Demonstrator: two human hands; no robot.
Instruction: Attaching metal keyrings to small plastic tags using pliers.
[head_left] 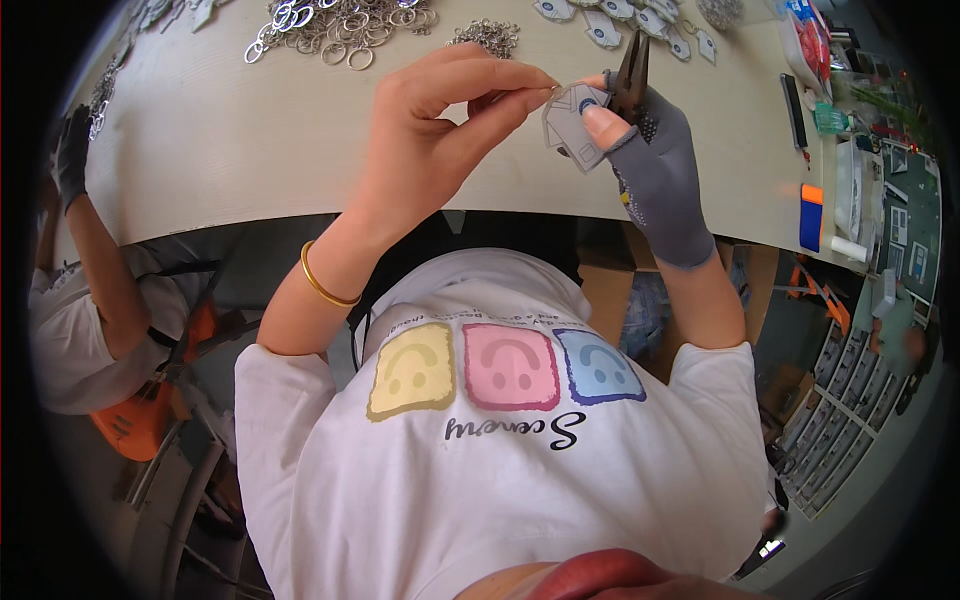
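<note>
Two hands are up over the near edge of the tabletop (250, 150), and they meet at one small thing. The left hand (440, 130) is bare and has a gold bangle (322, 285) on its wrist. Its thumb and first finger are pinched shut on something tiny at the top corner of a little house-shaped tag (572, 125). It may be a small ring, but it is too small to tell. The right hand (650, 160) wears a grey glove with the fingertips cut off. It is closed around the tag, with the thumb pressing on the front of it. The same hand also holds black pliers (632, 70), which point up and away toward the far edge of the tabletop. The tag is grey and white with a blue spot near its top. It is held in the air, above the near edge, and it does not touch the wood.

At the far edge, a big pile of silver key rings (340, 25) lies to the left. A smaller heap of little rings (487, 35) sits just beside it. More house-shaped tags (620, 20) lie in a row at the far edge, behind the pliers.

At the left end of the tabletop, another person's gloved hand (72, 150) rests near the edge.
</note>
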